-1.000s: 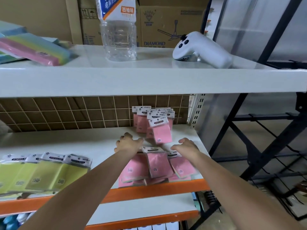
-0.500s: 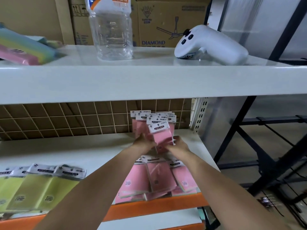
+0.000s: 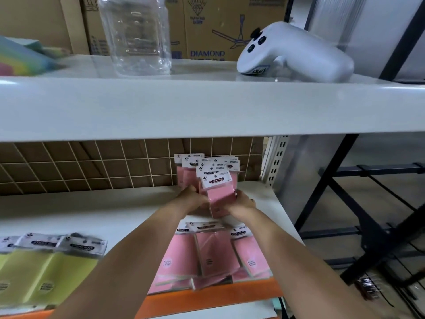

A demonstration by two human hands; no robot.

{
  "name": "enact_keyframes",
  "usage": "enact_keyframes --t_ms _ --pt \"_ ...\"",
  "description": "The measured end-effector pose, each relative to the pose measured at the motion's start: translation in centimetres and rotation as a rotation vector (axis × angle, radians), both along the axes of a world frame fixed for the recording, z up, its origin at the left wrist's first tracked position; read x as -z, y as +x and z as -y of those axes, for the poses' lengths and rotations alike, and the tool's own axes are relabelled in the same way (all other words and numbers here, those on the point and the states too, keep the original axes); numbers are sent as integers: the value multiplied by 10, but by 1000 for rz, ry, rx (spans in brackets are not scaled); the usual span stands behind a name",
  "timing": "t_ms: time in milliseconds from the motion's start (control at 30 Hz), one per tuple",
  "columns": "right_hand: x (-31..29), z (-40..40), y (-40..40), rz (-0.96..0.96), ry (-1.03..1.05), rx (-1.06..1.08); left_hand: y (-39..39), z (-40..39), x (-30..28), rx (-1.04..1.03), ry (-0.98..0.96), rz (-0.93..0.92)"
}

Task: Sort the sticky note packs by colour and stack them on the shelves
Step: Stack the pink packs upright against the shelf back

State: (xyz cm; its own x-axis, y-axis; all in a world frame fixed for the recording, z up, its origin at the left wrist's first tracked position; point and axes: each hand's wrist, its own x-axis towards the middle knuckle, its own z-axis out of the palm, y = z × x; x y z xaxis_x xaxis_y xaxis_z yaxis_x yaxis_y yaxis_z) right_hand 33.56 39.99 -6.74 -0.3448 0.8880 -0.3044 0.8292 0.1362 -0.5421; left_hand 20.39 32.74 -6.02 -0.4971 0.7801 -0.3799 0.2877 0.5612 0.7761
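Note:
A row of upright pink sticky note packs (image 3: 219,194) leans against the wire grid at the back of the middle shelf (image 3: 80,210). My left hand (image 3: 192,198) grips the row from the left side and my right hand (image 3: 241,202) grips it from the right. In front of them, several more pink packs (image 3: 207,252) lie flat near the orange shelf edge. Yellow packs (image 3: 46,265) lie flat at the front left.
On the upper shelf (image 3: 207,107) stand a clear plastic jar (image 3: 138,35), a white controller (image 3: 292,54) and multicolour pads (image 3: 25,61) at the left. Cardboard boxes (image 3: 218,26) stand behind. A black metal frame (image 3: 358,203) rises at the right.
Both hands moved from above the flat pink packs back to the upright row and closed on its two sides. The camera came closer.

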Motion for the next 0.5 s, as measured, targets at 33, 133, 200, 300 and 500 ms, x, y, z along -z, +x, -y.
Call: enact_keyframes --t_ms 33,133,200,300,500 --pt "1 -1 0 -20 -20 12 1 0 -1 9 14 4" --pt "0 -3 2 -122 -113 37 0 -1 1 36 44 7" --pt "1 -6 4 -135 -148 43 0 0 1 30 39 2" --pt "2 -6 7 -162 -170 76 0 2 0 15 30 14" --pt "2 1 5 -171 -136 117 7 5 -3 -45 47 40"
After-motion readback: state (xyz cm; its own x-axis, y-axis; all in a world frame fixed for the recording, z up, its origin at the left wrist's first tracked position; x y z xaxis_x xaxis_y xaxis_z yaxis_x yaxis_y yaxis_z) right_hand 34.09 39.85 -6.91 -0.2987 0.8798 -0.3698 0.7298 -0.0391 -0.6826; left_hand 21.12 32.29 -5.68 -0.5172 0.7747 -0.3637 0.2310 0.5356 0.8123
